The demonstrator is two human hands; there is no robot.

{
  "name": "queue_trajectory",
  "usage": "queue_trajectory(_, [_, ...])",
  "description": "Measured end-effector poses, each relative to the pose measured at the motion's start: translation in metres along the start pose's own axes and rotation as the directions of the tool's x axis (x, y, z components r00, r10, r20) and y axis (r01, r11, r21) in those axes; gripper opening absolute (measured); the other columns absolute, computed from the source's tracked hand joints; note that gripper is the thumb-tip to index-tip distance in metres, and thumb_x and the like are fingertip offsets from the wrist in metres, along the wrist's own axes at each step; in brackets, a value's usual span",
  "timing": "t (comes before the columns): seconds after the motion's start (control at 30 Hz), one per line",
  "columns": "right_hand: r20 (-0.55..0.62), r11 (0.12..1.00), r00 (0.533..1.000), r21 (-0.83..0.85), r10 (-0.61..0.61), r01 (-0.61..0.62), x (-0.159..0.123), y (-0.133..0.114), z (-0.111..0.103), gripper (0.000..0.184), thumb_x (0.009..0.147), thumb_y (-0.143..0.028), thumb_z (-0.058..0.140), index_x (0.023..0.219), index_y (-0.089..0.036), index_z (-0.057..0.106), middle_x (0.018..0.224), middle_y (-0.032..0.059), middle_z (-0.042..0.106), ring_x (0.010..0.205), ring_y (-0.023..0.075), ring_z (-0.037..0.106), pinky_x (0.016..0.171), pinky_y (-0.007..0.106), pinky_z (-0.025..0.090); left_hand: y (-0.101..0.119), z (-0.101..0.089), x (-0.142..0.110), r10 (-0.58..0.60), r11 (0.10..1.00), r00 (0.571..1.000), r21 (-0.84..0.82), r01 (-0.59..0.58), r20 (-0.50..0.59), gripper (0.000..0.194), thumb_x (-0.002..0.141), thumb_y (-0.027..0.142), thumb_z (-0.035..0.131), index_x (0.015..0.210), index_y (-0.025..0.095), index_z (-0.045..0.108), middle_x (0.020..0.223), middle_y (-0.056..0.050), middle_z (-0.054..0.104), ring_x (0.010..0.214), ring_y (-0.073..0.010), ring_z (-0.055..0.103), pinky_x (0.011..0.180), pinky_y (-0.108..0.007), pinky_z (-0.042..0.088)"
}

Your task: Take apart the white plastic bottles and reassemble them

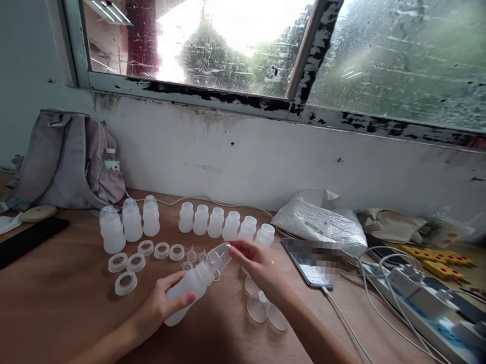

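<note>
Two hands shared one bottle (pixel 190 293) near the table's (pixel 48 301) front edge: the body was clasped in the left hand (pixel 161 304) for steadiness, tilted so its clear cap (pixel 219 256) was pinched by the right hand's (pixel 257 267) fingertips.

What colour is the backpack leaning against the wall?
Light grey backpack, clearest in the head view, at far left.
</note>
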State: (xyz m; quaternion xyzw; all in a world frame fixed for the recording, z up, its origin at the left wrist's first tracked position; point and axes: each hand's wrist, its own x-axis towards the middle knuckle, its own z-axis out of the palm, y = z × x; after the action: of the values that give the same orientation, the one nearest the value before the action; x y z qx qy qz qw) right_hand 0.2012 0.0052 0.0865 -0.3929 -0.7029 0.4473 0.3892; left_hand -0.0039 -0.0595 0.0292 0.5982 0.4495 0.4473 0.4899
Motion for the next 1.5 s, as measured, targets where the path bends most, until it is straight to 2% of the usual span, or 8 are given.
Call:
queue_trajectory(0.2, [0.043, 1.0, 0.999, 0.018, -0.015, 0.014, -0.002, 0.007, 0.012, 0.027, 0.076, -0.043, 0.056, 0.086, -0.019, 0.063, 0.083, 0.0042, 0.065, 0.081, 0.0214, 0.058, 0.07, 0.031, 0.045, 0.001, -0.002, 0.0, 0.029, 1.0, 0.999, -0.008, -0.028, 0.032, 0.05, 0.07, 0.045, 0.059, 0.106, 0.011, 0.059, 0.09, -0.008, 0.063, 0.085, -0.0241, 0.052, 0.071, -0.029, 0.039])
queue_trajectory(0.47, [0.059, 0.998, 0.998, -0.05, 0.027, -0.024, -0.005, 0.002, 0.013, 0.032, 0.074, -0.047, 0.056, 0.086, -0.018, 0.061, 0.081, 0.0033, 0.064, 0.078, 0.0185, 0.058, 0.068, 0.03, 0.047, 0.007, -0.004, -0.003, 0.017, 1.0, 0.998, -0.003, -0.017, 0.065, 0.049, 0.071, 0.042, 0.059, 0.109, 0.011, 0.058, 0.088, -0.006, 0.062, 0.079, -0.0209, 0.051, 0.066, -0.026, 0.038])
queue_trajectory(0.57, [0.125, 0.998, 0.991, 0.031, 0.044, -0.048, -0.005, 0.006, 0.012, 0.033, 0.072, -0.046, 0.059, 0.086, -0.016, 0.059, 0.081, 0.0037, 0.063, 0.079, 0.0182, 0.058, 0.071, 0.031, 0.048, 0.007, -0.002, -0.004, 0.025, 1.0, 0.997, -0.017, -0.024, 0.066, 0.047, 0.07, 0.041, 0.06, 0.105, 0.01, 0.061, 0.082, -0.006, 0.061, 0.073, -0.0191, 0.05, 0.063, -0.025, 0.036])
queue_trajectory(0.73, [0.269, 0.956, 0.958, 0.24, 0.103, -0.17, -0.003, 0.013, 0.008, 0.032, 0.067, -0.04, 0.067, 0.081, -0.013, 0.055, 0.077, 0.0024, 0.061, 0.076, 0.0158, 0.059, 0.074, 0.034, 0.05, 0.004, -0.001, -0.004, 0.039, 0.999, 0.996, -0.035, -0.037, 0.075, 0.049, 0.066, 0.044, 0.061, 0.1, 0.009, 0.064, 0.071, -0.004, 0.059, 0.064, -0.0156, 0.045, 0.056, -0.024, 0.032])
queue_trajectory(0.87, [0.363, 0.924, 0.919, 0.276, 0.155, -0.265, -0.003, 0.013, 0.002, 0.034, 0.062, -0.039, 0.071, 0.075, -0.015, 0.051, 0.073, 0.0, 0.059, 0.074, 0.016, 0.06, 0.075, 0.038, 0.05, 0.003, -0.002, -0.004, -0.002, 1.0, 0.996, -0.025, 0.004, 0.094, 0.052, 0.062, 0.049, 0.062, 0.095, 0.009, 0.066, 0.06, -0.003, 0.053, 0.055, -0.0123, 0.038, 0.048, -0.022, 0.025])
queue_trajectory(1.03, [0.445, 0.92, 0.881, 0.255, 0.161, -0.298, -0.005, 0.011, 0.0, 0.034, 0.06, -0.037, 0.072, 0.073, -0.016, 0.049, 0.072, -0.0013, 0.059, 0.073, 0.0158, 0.06, 0.075, 0.036, 0.049, 0.003, -0.003, -0.004, -0.027, 0.999, 0.993, -0.018, 0.029, 0.111, 0.052, 0.061, 0.048, 0.063, 0.095, 0.009, 0.067, 0.059, -0.002, 0.052, 0.054, -0.0121, 0.037, 0.047, -0.022, 0.025])
queue_trajectory(1.33, [0.493, 0.895, 0.855, 0.293, 0.16, -0.337, -0.007, 0.009, 0.001, 0.029, 0.064, -0.03, 0.07, 0.076, -0.018, 0.047, 0.07, -0.0028, 0.057, 0.071, 0.014, 0.059, 0.075, 0.037, 0.048, 0.008, -0.005, -0.004, -0.018, 1.0, 0.99, 0.009, 0.017, 0.139, 0.049, 0.063, 0.047, 0.062, 0.092, 0.009, 0.068, 0.06, -0.003, 0.056, 0.055, -0.0133, 0.042, 0.048, -0.022, 0.028])
queue_trajectory(1.5, [0.467, 0.835, 0.87, 0.408, 0.157, -0.37, -0.008, 0.009, 0.005, 0.032, 0.064, -0.027, 0.071, 0.079, -0.018, 0.045, 0.076, -0.0021, 0.058, 0.072, 0.0132, 0.059, 0.075, 0.037, 0.049, 0.011, -0.003, -0.008, 0.028, 1.0, 0.994, -0.012, -0.027, 0.103, 0.049, 0.065, 0.047, 0.06, 0.097, 0.01, 0.066, 0.065, -0.003, 0.058, 0.062, -0.0168, 0.046, 0.053, -0.024, 0.032])
